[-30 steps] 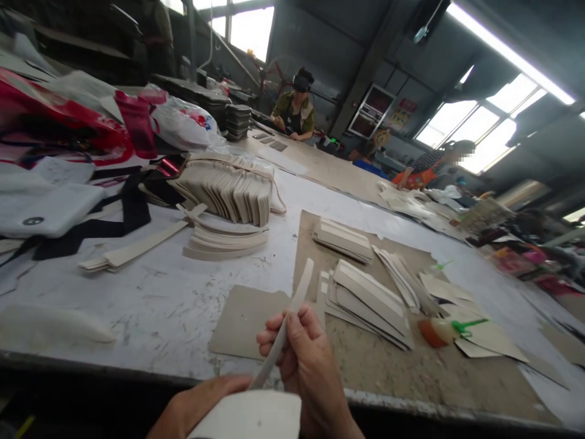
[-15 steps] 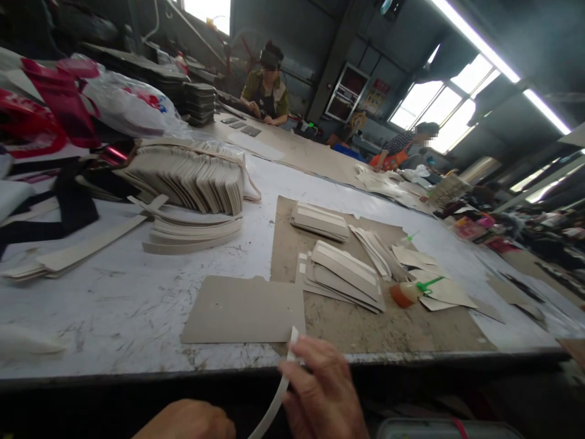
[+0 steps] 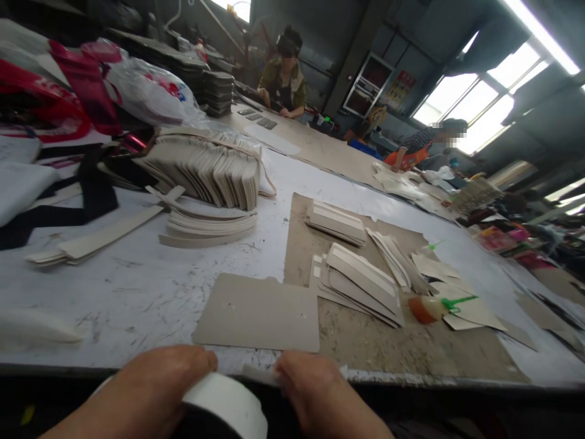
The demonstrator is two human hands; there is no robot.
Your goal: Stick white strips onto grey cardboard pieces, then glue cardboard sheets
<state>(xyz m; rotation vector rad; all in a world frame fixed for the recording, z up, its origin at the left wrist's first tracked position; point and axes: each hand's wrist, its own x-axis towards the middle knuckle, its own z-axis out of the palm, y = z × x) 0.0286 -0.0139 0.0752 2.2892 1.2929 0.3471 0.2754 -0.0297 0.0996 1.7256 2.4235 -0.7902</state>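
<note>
Head view: bottle (image 3: 426, 310) lies beside boards (image 3: 363, 285), beyond right hand (image 3: 315, 384).

The pale strip (image 3: 261, 374), raised over the grey panel (image 3: 260, 314) a second ago, is now down at the near edge of the table (image 3: 128, 305), at the fingers of the right hand (image 3: 315, 387). That hand has left the panel, uncovering it. The left hand (image 3: 158, 378) has risen, and a curved white band (image 3: 228, 399), unseen half a second ago, shows beside it.
</note>
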